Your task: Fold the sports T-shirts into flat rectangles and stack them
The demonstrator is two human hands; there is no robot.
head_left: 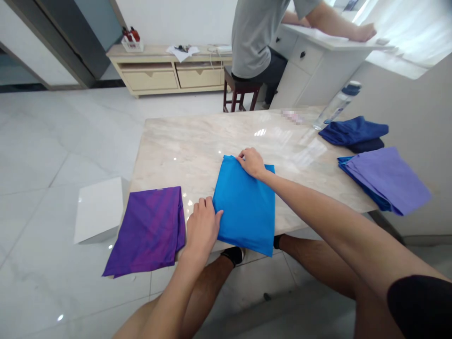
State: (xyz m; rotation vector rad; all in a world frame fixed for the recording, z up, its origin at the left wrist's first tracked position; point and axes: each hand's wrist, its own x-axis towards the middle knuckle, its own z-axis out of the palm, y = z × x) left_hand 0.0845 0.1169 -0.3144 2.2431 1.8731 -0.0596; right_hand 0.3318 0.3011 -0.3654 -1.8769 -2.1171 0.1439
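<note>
A folded bright blue cloth [245, 207] lies on the marble table [197, 146], its near end hanging over the front edge. My left hand [202, 227] grips the cloth's left edge near the table's front, fingers curled. My right hand [251, 162] pinches the cloth's far edge at its top. A folded purple cloth [150, 228] lies to the left of my left hand, also overhanging the edge.
At the right end of the table lie a lilac cloth pile [386, 179] and a dark blue pile [355, 133], with a plastic bottle [337, 106] behind. A person in a grey shirt [261, 33] sits on a stool at a white counter. A white box [99, 209] stands on the floor.
</note>
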